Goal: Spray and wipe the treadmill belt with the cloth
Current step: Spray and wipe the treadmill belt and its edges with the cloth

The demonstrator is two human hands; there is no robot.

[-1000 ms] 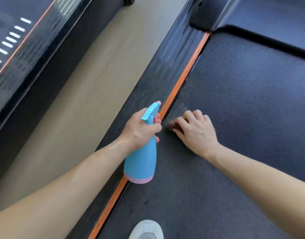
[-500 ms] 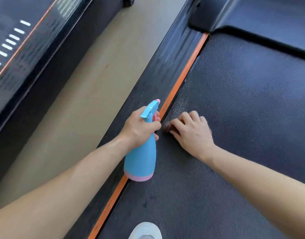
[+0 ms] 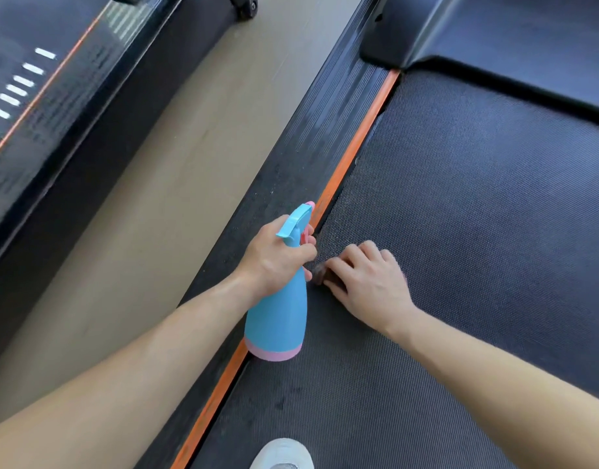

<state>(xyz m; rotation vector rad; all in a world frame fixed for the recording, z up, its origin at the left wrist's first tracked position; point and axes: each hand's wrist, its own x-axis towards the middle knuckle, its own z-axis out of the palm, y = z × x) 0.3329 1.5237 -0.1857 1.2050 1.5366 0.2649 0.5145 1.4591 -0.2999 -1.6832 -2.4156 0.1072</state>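
The dark textured treadmill belt [image 3: 477,214] fills the right half of the head view. My left hand [image 3: 274,255] grips the neck of a blue spray bottle [image 3: 278,319] with a pink base, held upright over the belt's left edge, a finger at its pink trigger. My right hand [image 3: 369,282] presses down on the belt just right of the bottle, fingers bent over a small dark cloth [image 3: 320,275]. Only the cloth's left end shows past my fingertips.
An orange strip [image 3: 355,147] and a ribbed black side rail [image 3: 308,147] border the belt on the left. Beyond lies beige floor [image 3: 173,198] and a neighbouring treadmill [image 3: 37,113]. The black motor cover [image 3: 494,35] closes the belt's far end. My white shoe [image 3: 283,455] stands at the bottom.
My right hand has slid the cloth a little toward me along the belt's left edge. The left hand and bottle have hardly moved.
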